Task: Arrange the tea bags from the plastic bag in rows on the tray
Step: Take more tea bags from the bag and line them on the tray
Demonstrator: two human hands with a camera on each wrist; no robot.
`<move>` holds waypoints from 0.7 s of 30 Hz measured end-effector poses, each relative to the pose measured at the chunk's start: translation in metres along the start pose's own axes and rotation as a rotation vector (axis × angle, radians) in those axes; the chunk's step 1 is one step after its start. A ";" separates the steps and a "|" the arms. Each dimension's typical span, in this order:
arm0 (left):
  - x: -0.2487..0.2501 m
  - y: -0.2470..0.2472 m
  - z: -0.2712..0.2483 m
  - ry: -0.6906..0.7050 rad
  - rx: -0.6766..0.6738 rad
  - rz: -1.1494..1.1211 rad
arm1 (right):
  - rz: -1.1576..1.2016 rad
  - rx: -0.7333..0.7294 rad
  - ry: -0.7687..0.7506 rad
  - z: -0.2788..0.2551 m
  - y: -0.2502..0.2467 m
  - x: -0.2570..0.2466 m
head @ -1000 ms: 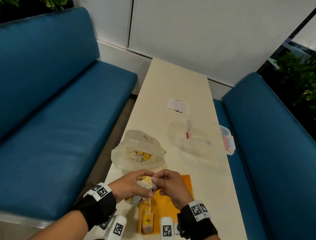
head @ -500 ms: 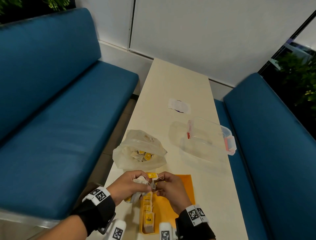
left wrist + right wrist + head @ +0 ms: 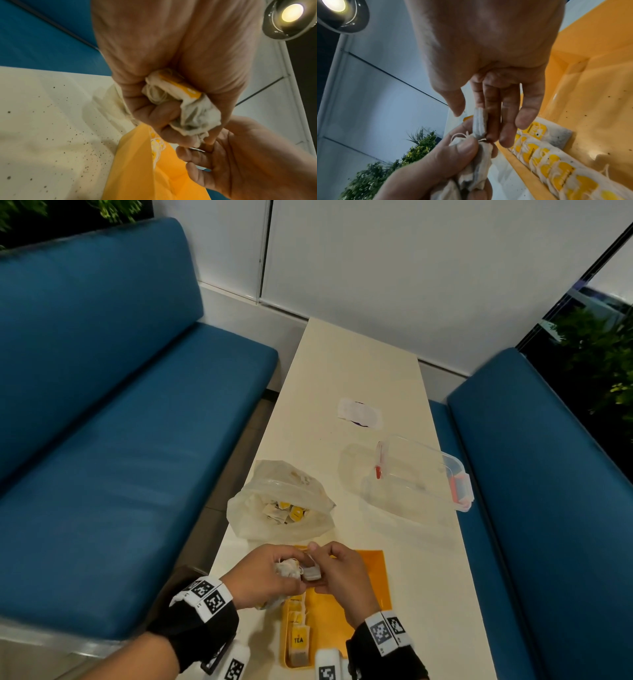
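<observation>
Left hand (image 3: 263, 580) clenched round a crumpled bunch of tea bags (image 3: 181, 108), strings tangled, held just above the near left corner of the orange tray (image 3: 352, 594). Right hand (image 3: 342, 577) pinched a single tea bag (image 3: 479, 124) between thumb and fingers, its lower end touching the bunch at the string knot. Step in hand, by judgement: separating one bag from the clump before laying it down.

To do it well:
- Pull slow and straight along the string; a sideways jerk likely to tear the paper or drag a second bag out.
- Keep left grip firm but not crushing; loose leaf specks already on tray floor and table (image 3: 42, 135).
- Free the tag before lifting away, then lay the bag flat, overlapping the last one, tag up like the rest.

Containers:
- Tray: one row of tea bags (image 3: 556, 165) along the left wall, overlapped, yellow tags up; rest of floor bare apart from specks.
- Plastic bag (image 3: 281, 501) just beyond the tray, mouth open, more tea bags inside, count unclear.
- Clear lidded box (image 3: 411, 474) with red clips further right; contents not discernible.

Well short of done.
</observation>
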State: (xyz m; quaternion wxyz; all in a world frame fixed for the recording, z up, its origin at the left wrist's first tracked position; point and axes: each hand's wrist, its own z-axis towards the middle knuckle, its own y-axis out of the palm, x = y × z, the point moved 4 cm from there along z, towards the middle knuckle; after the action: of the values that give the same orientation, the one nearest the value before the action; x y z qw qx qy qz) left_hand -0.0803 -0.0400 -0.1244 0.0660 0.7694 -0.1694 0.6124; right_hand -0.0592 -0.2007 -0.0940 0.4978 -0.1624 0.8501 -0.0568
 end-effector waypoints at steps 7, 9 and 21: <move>0.002 0.001 -0.002 0.066 -0.019 0.268 | 0.145 -0.105 0.156 0.001 -0.002 0.007; 0.000 0.002 -0.002 0.079 -0.037 0.323 | 0.109 -0.079 0.136 0.002 -0.002 0.009; -0.015 -0.024 -0.009 -0.029 0.101 0.101 | -0.421 0.044 -0.365 0.016 -0.038 0.009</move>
State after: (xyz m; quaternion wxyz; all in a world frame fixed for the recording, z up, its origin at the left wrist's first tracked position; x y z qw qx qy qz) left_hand -0.0829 -0.0126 -0.1340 -0.0064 0.7708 -0.1780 0.6116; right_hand -0.0413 -0.2383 -0.0998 0.6233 -0.3323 0.6924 -0.1471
